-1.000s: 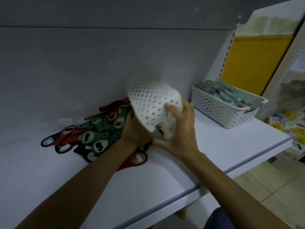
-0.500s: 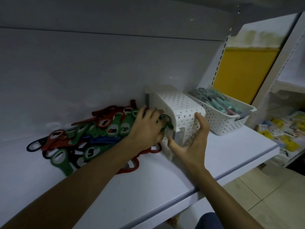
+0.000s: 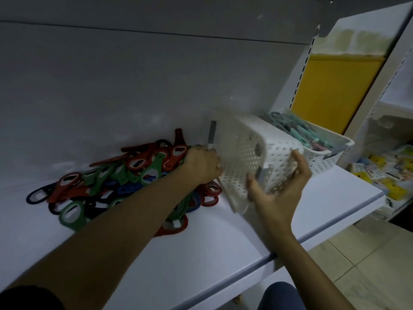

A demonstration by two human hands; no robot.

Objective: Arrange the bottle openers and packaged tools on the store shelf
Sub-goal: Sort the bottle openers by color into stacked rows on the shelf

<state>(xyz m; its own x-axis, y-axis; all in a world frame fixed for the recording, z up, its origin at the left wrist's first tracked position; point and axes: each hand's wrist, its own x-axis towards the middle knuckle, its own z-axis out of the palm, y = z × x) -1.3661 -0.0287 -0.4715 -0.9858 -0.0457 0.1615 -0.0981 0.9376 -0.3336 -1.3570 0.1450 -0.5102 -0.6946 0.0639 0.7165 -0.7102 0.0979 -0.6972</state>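
Head view. Tilted on its side close to the back wall: white perforated basket (image 3: pixel 243 153), blurred, so the exact lean and the way its mouth faces are hard to tell. Braced from 5 o'clock by right hand (image 3: pixel 278 191), fingers spread, thumb and fingertips touching the near end, palm off it. Met at 9 o'clock by left hand (image 3: pixel 202 165), knuckles up against the basket's wall, fingers hidden; cannot tell whether pinching an opener, the rim or nothing. Just beyond that hand, toward 9 o'clock: bottle openers (image 3: pixel 134 166), heaped loose in red, green and blue straight on the shelf (image 3: pixel 201 260), not yet contained.

Likely trouble: under so light a hold, could slip, rock or roll toward 5 o'clock, toward the shelf's front edge and the tiled floor (image 3: pixel 357 253) beyond. Could also scatter the heap during any sweep, nudging outliers toward 8 o'clock instead of gathering them; probably slick plastic handles, prone to sliding over one another. Could snag too, loops catching on the rim or in the perforations.

Around: at 2 o'clock of the tilted basket, just beside it, second white basket (image 3: pixel 324 162), upright, filled with packaged tools (image 3: pixel 297 130) in teal and grey; leaves little room for righting the first one on that side. Behind, at 1 o'clock, slotted upright (image 3: pixel 300 72) and yellow panel (image 3: pixel 335 92). At 3 o'clock, well apart, yellow packets (image 3: pixel 380 180) on a neighbouring shelf.
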